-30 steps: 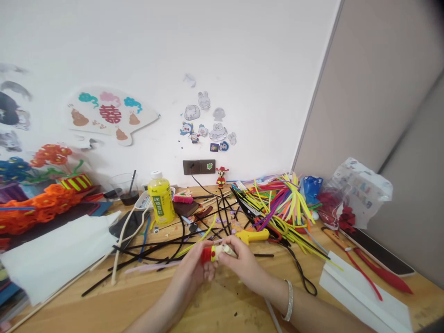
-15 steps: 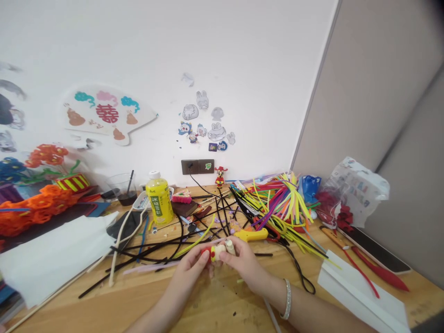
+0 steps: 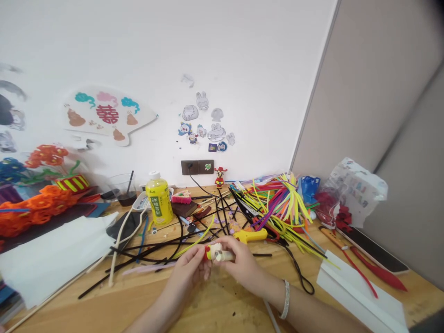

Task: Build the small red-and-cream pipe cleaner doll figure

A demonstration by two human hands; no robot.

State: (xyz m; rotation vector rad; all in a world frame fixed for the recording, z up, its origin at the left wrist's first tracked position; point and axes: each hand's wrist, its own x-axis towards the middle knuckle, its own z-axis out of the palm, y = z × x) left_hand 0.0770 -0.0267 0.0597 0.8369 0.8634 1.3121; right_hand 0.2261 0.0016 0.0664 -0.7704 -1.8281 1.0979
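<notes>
Near the table's front, my left hand (image 3: 189, 268) pinches the red and yellow end of a small figure (image 3: 214, 252). My right hand (image 3: 239, 263) is closed around its cream-coloured end, where a short pale roll points to the right. Fingers cover part of the figure. Just behind my right hand lies a yellow glue gun (image 3: 250, 235). Black pipe cleaners (image 3: 152, 249) spread to the left of my hands. A small red-hatted figure (image 3: 219, 177) stands upright against the wall.
A yellow bottle (image 3: 159, 199) and a cup of dark liquid (image 3: 126, 196) stand at the back left. Colourful pipe cleaners (image 3: 284, 203) are heaped at the back right. White paper (image 3: 360, 291) lies at the right, white sheets (image 3: 58, 254) at the left.
The small figure has turned in my hands; its pale roll now points right instead of up. The fingers of both hands have shifted their hold slightly.
</notes>
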